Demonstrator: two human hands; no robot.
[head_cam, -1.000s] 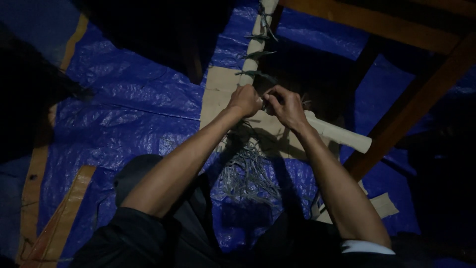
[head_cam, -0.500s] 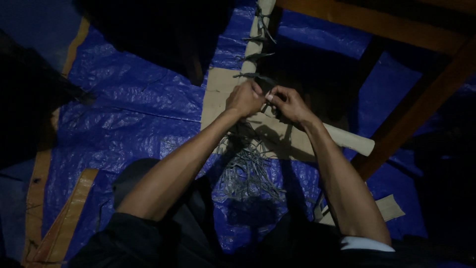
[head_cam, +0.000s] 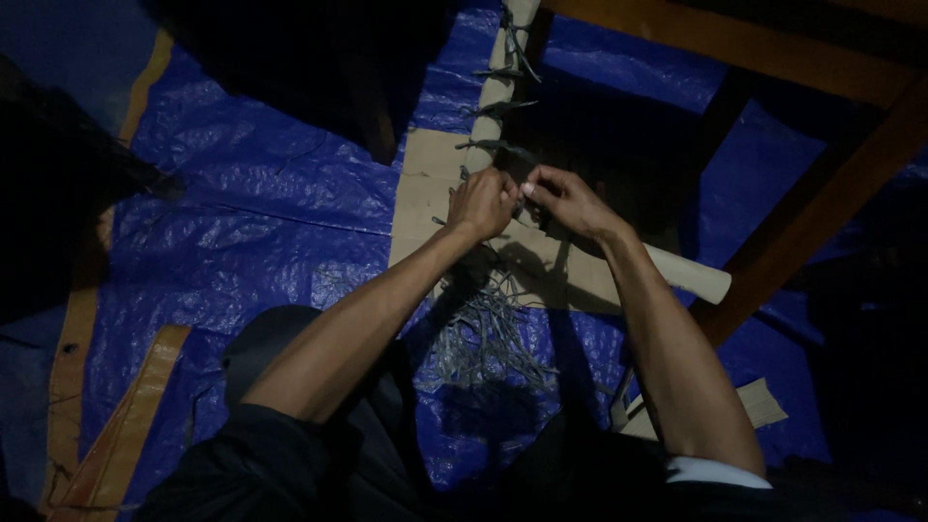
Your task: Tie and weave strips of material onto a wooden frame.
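My left hand (head_cam: 480, 201) and my right hand (head_cam: 565, 198) meet over a pale cardboard strip (head_cam: 498, 92) that runs away from me, with grey cords knotted around it at intervals. Both hands pinch a thin grey cord (head_cam: 520, 193) between their fingertips, right at the strip's near end. A loose bundle of grey cords (head_cam: 480, 338) lies below my hands on the blue tarp (head_cam: 261, 213). A cardboard tube (head_cam: 688, 275) sticks out to the right from under my right forearm.
Flat cardboard (head_cam: 418, 208) lies under the hands. Brown wooden beams (head_cam: 822, 203) cross the upper right. A tan strap (head_cam: 126, 425) and a tan edge run along the left. Cardboard scraps (head_cam: 759, 404) lie near my right elbow. My dark-clothed legs fill the bottom.
Both hands have stayed together at the same spot on the strip, with only small finger movements on the cord. The view has shifted slightly.
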